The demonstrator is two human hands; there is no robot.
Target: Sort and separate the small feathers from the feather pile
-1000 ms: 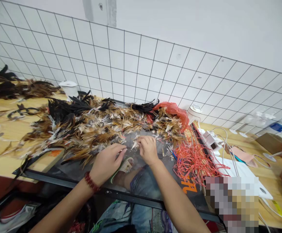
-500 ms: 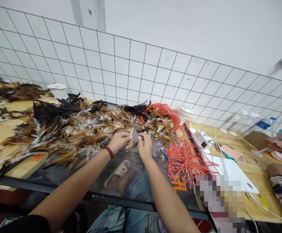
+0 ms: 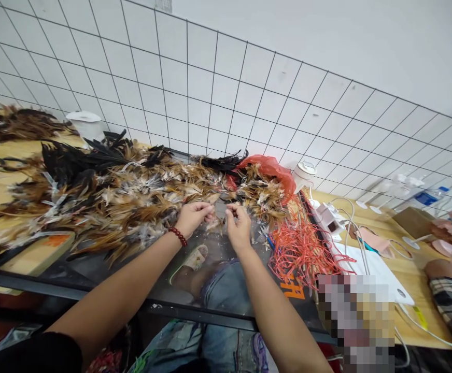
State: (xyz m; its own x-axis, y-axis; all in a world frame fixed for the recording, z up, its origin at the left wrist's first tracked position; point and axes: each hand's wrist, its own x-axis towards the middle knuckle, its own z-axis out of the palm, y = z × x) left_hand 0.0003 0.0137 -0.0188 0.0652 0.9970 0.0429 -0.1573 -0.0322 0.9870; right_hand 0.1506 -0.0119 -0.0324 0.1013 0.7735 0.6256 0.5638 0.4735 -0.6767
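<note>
My left hand (image 3: 195,217), with a dark red bead bracelet (image 3: 178,236) at its wrist, is closed in a pinch over the near edge of a pile of brown and white feathers (image 3: 132,202). What lies between its fingertips is too small to name. A short gap to the right, my right hand (image 3: 238,224) also has its fingers curled and pressed together, its contents not discernible. Both hands are above a dark glossy panel (image 3: 226,290). Black feathers (image 3: 78,163) top the pile's far left part.
Right of my hands lie a tangle of red cords (image 3: 304,254) and a red plastic bag (image 3: 274,171). White lidded containers (image 3: 86,125) stand behind. A wire grid (image 3: 210,88) runs along the back. Cables, a white board (image 3: 377,274) and another person's arm (image 3: 439,269) are at right.
The view has shifted, so the grid and table items appear displaced. My right hand's fingers have curled in more tightly. My left hand stays pinched in much the same place.
</note>
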